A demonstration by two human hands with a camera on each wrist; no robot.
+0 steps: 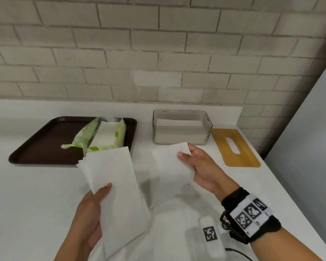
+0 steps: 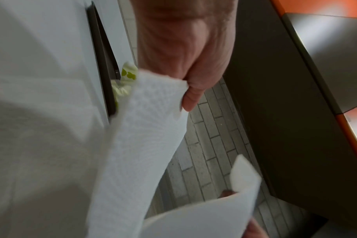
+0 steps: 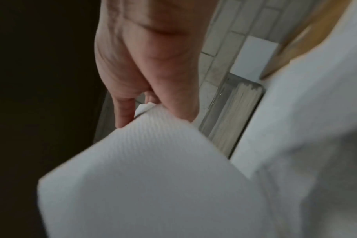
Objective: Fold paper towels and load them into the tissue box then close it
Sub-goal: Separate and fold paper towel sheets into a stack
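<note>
Counter [image 1: 26, 185]: white; right edge runs diagonally beside the wooden lid [image 1: 235, 147]; open surface lies between tray [image 1: 45, 140] and tissue box [image 1: 181, 127].
Tissue box: clear, uncovered, near the brick wall, towels stacked inside; lid flat just right of it.
Left hand [image 1: 90, 219]: grip holds a stack of paper towels [image 1: 113, 185], thumb on top, above the counter.
Right hand [image 1: 198, 166]: grip pinches a folded towel [image 1: 173, 162] in front of the box.
Left wrist view: thumb [image 2: 190, 98] presses the stack's edge.
Right wrist view: box's towel layers seen edge-on.
Tray: holds the opened green towel package [image 1: 101, 136].
</note>
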